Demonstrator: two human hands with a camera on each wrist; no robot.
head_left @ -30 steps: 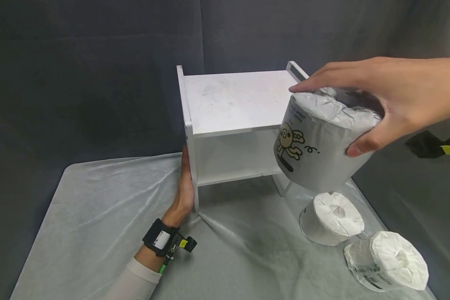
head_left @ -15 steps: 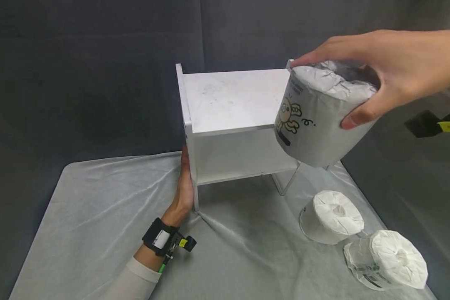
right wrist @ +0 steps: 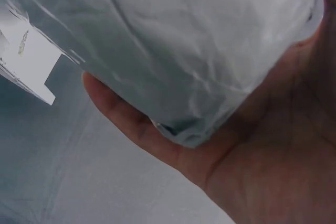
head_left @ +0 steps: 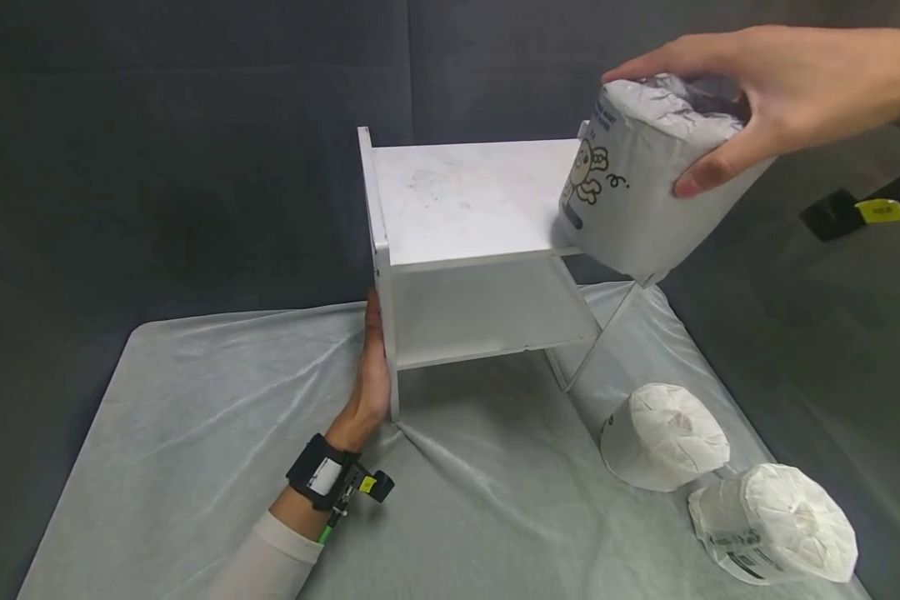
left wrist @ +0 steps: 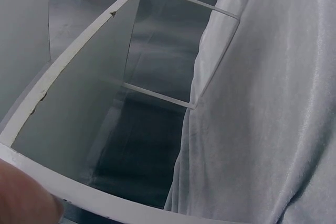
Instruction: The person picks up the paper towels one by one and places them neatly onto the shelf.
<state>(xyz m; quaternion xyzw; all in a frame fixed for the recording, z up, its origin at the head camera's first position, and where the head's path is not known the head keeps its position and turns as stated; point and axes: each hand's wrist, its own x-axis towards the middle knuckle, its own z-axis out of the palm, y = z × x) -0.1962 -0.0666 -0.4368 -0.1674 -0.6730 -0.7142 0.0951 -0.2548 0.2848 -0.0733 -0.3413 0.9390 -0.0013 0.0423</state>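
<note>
My right hand [head_left: 765, 96] grips a paper-wrapped toilet roll [head_left: 652, 183] from above, thumb on the near side and fingers over the far side. The roll is tilted, with a cartoon printed on its wrapper, and overlaps the right end of the shelf's top board in the head view. In the right wrist view the crumpled wrapper [right wrist: 173, 40] lies against the palm. A small white two-tier shelf [head_left: 480, 200] stands on the cloth. My left hand [head_left: 367, 375] rests along its left side panel, fingers straight and partly hidden behind it; a fingertip [left wrist: 26, 198] shows in the left wrist view.
Two more wrapped toilet rolls stand on the right of the grey cloth [head_left: 217, 433]: one nearer the shelf [head_left: 663, 437], another at the front right [head_left: 772, 525]. Dark fabric [head_left: 195, 158] hangs behind. The shelf's thin wire leg [head_left: 585, 367] stands at its right end.
My right hand has lifted the toilet roll higher and away, to beside the shelf's top board, uncovering the shelf's right leg. The left hand and the shelf have stayed put.
</note>
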